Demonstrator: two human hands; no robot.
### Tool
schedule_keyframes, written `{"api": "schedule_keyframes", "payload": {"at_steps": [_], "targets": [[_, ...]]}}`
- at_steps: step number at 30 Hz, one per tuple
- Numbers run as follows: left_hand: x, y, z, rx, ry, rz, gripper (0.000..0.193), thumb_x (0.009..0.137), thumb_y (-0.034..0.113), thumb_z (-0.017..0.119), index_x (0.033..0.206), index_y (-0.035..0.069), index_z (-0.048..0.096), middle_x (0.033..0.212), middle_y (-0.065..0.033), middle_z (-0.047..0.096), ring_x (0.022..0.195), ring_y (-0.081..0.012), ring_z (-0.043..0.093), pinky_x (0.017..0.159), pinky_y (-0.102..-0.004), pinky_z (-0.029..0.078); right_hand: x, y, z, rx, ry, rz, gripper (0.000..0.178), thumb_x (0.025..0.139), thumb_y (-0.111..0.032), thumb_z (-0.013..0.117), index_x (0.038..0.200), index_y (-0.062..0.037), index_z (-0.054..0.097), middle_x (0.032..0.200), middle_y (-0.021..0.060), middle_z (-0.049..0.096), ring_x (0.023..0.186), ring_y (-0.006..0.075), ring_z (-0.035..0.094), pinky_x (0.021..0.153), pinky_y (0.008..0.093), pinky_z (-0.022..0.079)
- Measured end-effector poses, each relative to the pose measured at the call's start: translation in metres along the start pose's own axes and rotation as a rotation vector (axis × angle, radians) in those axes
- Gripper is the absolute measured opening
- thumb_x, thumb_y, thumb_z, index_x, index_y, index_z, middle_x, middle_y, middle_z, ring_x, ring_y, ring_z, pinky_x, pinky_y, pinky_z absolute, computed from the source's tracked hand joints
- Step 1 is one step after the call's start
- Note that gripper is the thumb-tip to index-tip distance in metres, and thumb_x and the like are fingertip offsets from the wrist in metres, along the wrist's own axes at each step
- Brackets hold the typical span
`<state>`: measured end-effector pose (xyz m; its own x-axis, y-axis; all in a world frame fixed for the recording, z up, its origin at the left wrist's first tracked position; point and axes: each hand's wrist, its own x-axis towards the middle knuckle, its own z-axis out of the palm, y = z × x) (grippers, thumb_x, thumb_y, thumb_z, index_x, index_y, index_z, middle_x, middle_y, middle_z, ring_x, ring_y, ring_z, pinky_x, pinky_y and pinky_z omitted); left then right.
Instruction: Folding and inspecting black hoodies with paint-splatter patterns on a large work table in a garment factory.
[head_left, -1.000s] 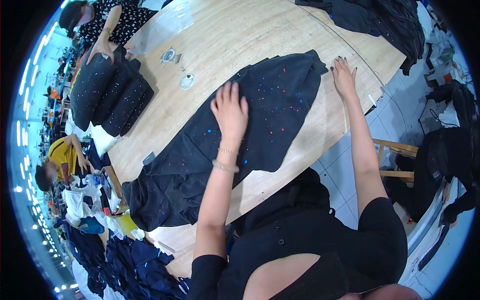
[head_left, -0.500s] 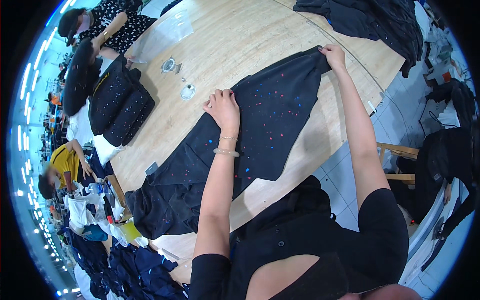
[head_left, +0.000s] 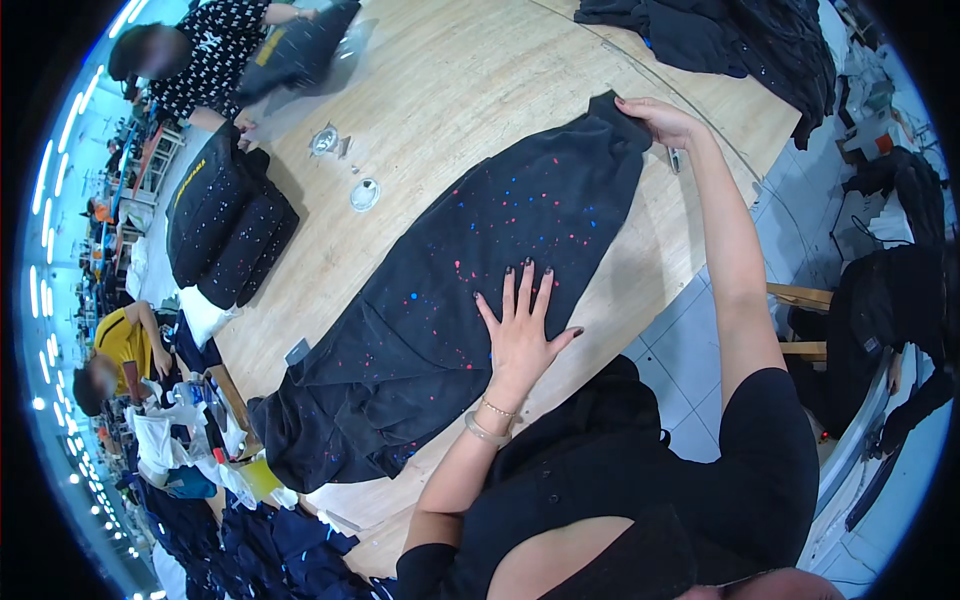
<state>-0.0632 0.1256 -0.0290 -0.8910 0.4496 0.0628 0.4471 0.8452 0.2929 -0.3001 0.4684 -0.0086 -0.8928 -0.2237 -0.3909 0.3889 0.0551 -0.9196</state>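
Matt cloth garment (head_left: 470,290) (paint-speckled); wood table (head_left: 480,90)

Bright, even overhead light; soft shadows; sharp centre; fisheye bending (black vignette) at rim.

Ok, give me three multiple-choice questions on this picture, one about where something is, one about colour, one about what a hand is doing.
1. Where does the dark garment lie?
A. on the wooden table
B. on the floor
C. on a chair

2. What colour are the specks on it?
A. yellow and green
B. pink and blue
C. plain white

3. What is the right hand doing?
A. resting in the lap
B. holding a cup
C. gripping the garment's far end

Answers: 1 A, it is spread flat across the tabletop. 2 B, pink and blue dots show on the fabric. 3 C, its fingers pinch the far edge while the left hand presses flat on the cloth.
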Motion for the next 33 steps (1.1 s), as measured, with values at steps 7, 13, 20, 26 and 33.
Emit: {"api": "schedule_keyframes", "payload": {"at_steps": [7,13,20,26,33], "targets": [[-0.002,0.0,0.0,-0.002,-0.054,-0.019,0.103,0.069,0.071,0.062,0.147,0.012,0.03,0.155,-0.009,0.02,0.144,-0.0309,0.014,0.103,-0.0714,0.003,-0.03,-0.039,-0.016,0.088,-0.074,-0.213,0.04,0.095,-0.038,0.055,0.12,-0.0075,0.059,0.108,-0.0007,0.065,0.09,0.0052,0.062,0.081,0.0217,0.051],[-0.018,0.015,-0.009,0.062,-0.09,0.109,0.083,0.068,0.055,0.071,0.14,0.026,0.042,0.153,-0.0079,0.025,0.141,-0.0343,0.019,0.098,-0.0767,0.016,-0.005,0.015,-0.035,-0.625,0.338,-0.075,0.051,0.09,-0.048,0.057,0.096,0.0021,0.068,0.085,0.0087,0.07,0.08,0.0186,0.066,0.072,0.0326,0.051],[-0.063,0.024,0.012,-0.02,-0.134,0.258,0.055,0.082,0.037,0.064,0.132,0.017,0.052,0.146,-0.0022,0.039,0.142,-0.0249,0.021,0.108,-0.0672,0.01,-0.025,0.115,0.028,-0.598,0.676,-0.179,0.05,0.082,-0.046,0.066,0.08,0.0034,0.066,0.075,0.012,0.065,0.072,0.0189,0.06,0.068,0.0323,0.047],[-0.089,-0.013,-0.018,-0.825,-0.047,0.137,0.034,0.086,0.019,0.061,0.119,0.011,0.061,0.127,-0.0081,0.057,0.125,-0.0256,0.047,0.107,-0.0512,0.03,-0.086,0.0,0.212,-0.204,0.624,-0.716,0.015,0.083,-0.011,0.062,0.094,-0.0015,0.059,0.081,0.0025,0.057,0.074,0.0095,0.049,0.068,0.0256,0.042],[-0.161,-0.126,-0.052,-1.23,0.979,-0.901,0.021,0.098,0.01,0.046,0.106,-0.003,0.061,0.1,-0.01,0.064,0.086,-0.0124,0.062,0.078,-0.0259,0.054,-0.121,0.044,0.29,-1.18,-0.353,-0.75,0.059,0.071,0.008,0.059,0.127,-0.0098,0.052,0.134,0.0075,0.053,0.13,0.0231,0.044,0.114,0.045,0.025]]}}
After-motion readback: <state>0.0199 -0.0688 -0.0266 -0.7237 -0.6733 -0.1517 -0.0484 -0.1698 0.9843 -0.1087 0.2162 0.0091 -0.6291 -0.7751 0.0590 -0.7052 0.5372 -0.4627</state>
